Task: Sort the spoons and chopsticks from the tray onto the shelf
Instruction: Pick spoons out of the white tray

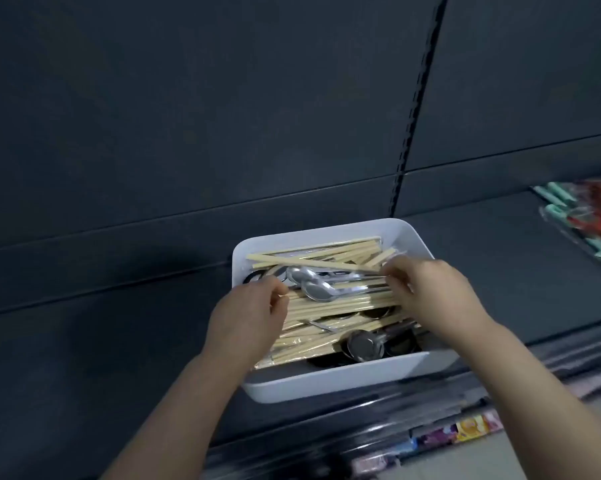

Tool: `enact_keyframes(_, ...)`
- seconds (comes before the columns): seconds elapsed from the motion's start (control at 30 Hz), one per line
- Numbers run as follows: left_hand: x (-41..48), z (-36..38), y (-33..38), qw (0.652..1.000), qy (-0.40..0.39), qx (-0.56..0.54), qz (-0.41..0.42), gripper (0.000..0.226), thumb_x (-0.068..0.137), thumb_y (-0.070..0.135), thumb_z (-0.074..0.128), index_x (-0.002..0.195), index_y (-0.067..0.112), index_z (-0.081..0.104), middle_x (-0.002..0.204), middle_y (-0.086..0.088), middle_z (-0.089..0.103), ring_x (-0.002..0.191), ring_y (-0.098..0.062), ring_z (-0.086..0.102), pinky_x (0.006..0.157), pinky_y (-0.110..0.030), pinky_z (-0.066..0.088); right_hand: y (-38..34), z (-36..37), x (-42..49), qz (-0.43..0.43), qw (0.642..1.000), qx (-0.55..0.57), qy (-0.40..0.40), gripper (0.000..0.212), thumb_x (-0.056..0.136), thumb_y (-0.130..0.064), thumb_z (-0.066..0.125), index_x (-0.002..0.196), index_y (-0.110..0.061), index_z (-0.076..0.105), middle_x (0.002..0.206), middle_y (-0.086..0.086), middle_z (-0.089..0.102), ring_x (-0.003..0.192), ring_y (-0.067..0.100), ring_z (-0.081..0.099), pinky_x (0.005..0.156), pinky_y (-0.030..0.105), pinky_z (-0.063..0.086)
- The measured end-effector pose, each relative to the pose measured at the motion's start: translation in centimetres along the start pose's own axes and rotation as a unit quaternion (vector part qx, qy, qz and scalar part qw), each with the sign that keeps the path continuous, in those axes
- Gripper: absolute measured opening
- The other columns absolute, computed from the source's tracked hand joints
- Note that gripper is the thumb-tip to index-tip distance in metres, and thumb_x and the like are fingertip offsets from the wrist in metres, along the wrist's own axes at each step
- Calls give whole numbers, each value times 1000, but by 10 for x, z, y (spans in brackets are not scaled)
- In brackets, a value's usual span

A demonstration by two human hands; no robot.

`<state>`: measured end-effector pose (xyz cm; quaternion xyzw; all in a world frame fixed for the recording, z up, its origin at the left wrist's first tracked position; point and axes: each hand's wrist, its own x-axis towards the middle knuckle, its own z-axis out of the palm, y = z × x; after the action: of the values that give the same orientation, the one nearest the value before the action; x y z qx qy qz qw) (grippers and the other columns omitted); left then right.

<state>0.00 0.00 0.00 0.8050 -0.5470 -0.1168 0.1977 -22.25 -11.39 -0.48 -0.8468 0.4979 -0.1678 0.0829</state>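
Head: left hand (247, 317), right hand (430, 292) grip chopsticks (344, 301) — inside tray (327, 382).

At the far right, long green and red packets in clear plastic wrap (590, 220) lie side by side, blurred. A black slotted metal rail (413, 109) runs up the dark grey back panel (188, 98). Low in the view, small colourful printed packs (465, 429) stand in a row, and their print is too blurred to read.

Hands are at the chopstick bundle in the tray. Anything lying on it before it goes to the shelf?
Yes: two metal spoons lie on top of the chopstick bundle, between the left hand and right hand, bowls toward the left. Nothing visible blocks the shelf left of the tray.
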Motion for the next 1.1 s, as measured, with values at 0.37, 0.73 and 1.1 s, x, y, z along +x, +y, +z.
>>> enact_keyframes(0.37, 15, 13, 13, 995, 57, -6, -80, 19, 94, 33, 55, 112, 31, 60, 97, 15, 68, 89, -11, 64, 76, -37, 55, 2, 12, 52, -122, 977, -2, -176, 16, 83, -40, 67, 97, -32, 66, 105, -12, 63, 100, 15, 60, 77, 27, 46)
enact_keyframes(0.73, 16, 25, 23, 996, 54, -5, -70, 17, 94, 29, 54, 107, 31, 65, 96, 14, 69, 88, -8, 62, 78, -35, 53, 19, -9, 64, -48, 992, 68, -91, 6, 94, -28, 50, 96, -22, 50, 93, 1, 63, 93, 32, 59, 71, 35, 43)
enact_keyframes(1.1, 65, 63, 81, 983, -9, 174, 62, 20, 94, 23, 51, 111, 26, 60, 102, -1, 65, 110, -22, 51, 73, -34, 45, 40, -8, 51, -4, 992, 117, -49, 12, 94, -34, 48, 102, -25, 49, 82, -2, 68, 85, 32, 61, 72, 38, 49)
